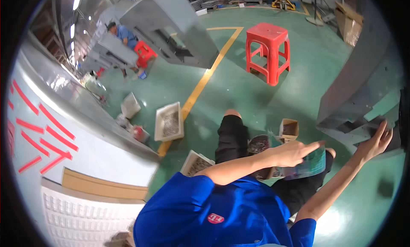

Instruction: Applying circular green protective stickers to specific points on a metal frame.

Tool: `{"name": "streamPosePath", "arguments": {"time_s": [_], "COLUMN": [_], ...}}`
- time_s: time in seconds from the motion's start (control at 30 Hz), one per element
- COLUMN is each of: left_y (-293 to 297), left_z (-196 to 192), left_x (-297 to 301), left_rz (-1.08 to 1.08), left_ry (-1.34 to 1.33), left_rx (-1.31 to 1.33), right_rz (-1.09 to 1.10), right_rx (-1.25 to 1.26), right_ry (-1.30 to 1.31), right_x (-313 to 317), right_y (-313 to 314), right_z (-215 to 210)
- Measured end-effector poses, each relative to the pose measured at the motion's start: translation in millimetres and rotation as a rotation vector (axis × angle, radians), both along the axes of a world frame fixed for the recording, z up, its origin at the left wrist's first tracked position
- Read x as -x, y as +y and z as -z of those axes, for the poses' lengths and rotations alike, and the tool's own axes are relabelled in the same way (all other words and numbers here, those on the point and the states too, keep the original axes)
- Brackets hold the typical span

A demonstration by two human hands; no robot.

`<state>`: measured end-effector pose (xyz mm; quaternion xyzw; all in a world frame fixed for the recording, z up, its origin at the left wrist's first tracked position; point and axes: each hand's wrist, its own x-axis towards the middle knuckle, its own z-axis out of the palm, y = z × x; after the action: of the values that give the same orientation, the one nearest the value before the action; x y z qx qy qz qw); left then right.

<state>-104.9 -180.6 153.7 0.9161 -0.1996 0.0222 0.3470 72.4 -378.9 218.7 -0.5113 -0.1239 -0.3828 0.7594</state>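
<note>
My left hand [294, 155] is held out over my lap, its index finger stretched to the right and the others curled in. A small dark tip shows at that fingertip; whether the hand grips a small part is not plain. Below it a green see-through plastic tray [315, 165] rests by my right leg. At the far right my right hand [376, 143] has its fingers apart against the face of a large grey metal cabinet [341, 99], beside its rectangular cut-outs. Between my legs stand a round container of small parts [259, 143] and a small cardboard box [289, 128].
White bins of small metal parts [169, 122] [194, 163] stand left of my legs. A red stool [268, 50] stands ahead on the green floor. Another grey cabinet [179, 33] is behind it to the left. A person in blue [124, 33] sits farther back. A white-sided bench [106, 140] borders my left.
</note>
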Motion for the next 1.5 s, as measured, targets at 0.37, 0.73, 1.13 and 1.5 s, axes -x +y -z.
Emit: {"name": "streamPosePath", "arguments": {"time_s": [0.37, 0.73, 1.13, 1.5], "left_y": [119, 126, 53, -47], "left_z": [66, 74, 53, 7], "left_x": [54, 64, 5, -53], "left_rz": [-0.402, -0.478, -0.294, 0.013], "left_ry": [0.012, 0.122, 0.229, -0.499], "left_rx": [0.508, 1.000, 0.963, 0.069], "right_rz": [0.095, 0.239, -0.645, -1.334], "right_rx": [-0.047, -0.080, -0.209, 0.001], "right_ry": [-0.033, -0.075, 0.020, 0.068], "right_x": [-97, -49, -29, -33], "right_y": [-31, -72, -220, -207], "right_z": [21, -2, -18, -13]}}
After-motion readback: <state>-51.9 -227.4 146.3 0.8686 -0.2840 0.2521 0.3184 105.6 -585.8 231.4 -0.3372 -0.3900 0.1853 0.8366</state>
